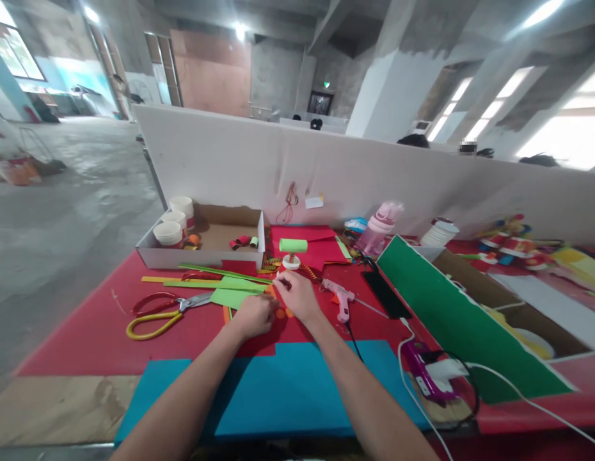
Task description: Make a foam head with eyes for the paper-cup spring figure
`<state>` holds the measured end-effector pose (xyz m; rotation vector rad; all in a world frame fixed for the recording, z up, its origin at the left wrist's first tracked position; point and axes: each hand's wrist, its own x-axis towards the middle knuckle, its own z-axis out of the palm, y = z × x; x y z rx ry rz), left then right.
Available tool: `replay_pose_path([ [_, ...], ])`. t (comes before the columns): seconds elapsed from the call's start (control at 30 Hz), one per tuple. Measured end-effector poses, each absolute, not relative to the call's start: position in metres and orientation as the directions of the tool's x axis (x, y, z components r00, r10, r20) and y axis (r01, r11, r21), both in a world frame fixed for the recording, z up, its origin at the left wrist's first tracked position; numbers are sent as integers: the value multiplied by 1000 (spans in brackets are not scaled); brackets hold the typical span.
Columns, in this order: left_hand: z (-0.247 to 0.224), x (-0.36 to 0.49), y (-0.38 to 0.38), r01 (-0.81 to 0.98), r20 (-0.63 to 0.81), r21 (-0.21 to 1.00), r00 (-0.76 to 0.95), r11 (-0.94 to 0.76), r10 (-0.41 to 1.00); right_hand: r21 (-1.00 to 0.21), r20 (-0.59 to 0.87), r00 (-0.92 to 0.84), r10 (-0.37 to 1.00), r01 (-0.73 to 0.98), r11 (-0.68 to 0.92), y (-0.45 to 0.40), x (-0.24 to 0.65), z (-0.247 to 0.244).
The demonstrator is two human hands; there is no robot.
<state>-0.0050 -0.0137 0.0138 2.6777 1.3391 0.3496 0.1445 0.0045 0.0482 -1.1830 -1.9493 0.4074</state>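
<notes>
A person's left hand (259, 316) curls beside green paper (235, 293), the right hand (296, 294) bent before a white-topped cup (291, 262) on a red-covered table (86, 326) (whether either grips anything, one cannot tell); orange discs (280, 314) lie between.

Head-worn view, facing forward and down, close over red tabletop (81, 326), partition (221, 160) beyond

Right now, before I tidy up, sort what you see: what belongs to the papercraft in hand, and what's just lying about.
Likely part of the work:
green paper sheet
red-and-yellow scissors
pink glue gun
orange discs
green paper roll

Probably just lying about:
black phone
pink bottle
</notes>
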Motion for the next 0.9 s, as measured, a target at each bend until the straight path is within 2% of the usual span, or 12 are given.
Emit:
replay_pose_path([
  [0.17,7,2,-18,713,175,239,636,-659,752,-570,387,-370,845,624,534,33,114,56],
  [0.33,8,10,-23,602,167,215,753,-769,636,-326,137,-512,848,785,527,57,87,45],
  [0.43,8,11,-22,584,171,205,769,-785,617,-241,96,-487,868,835,495,65,78,33],
  [0.53,7,10,-21,611,113,208,761,-764,639,-157,96,-394,914,901,405,71,76,25],
  [0.77,10,9,-21,624,34,202,765,-755,643,-174,127,-241,962,950,261,77,76,23],
  [0.9,11,10,-21,624,24,204,767,-755,641,-336,147,-273,951,890,308,78,77,20],
])
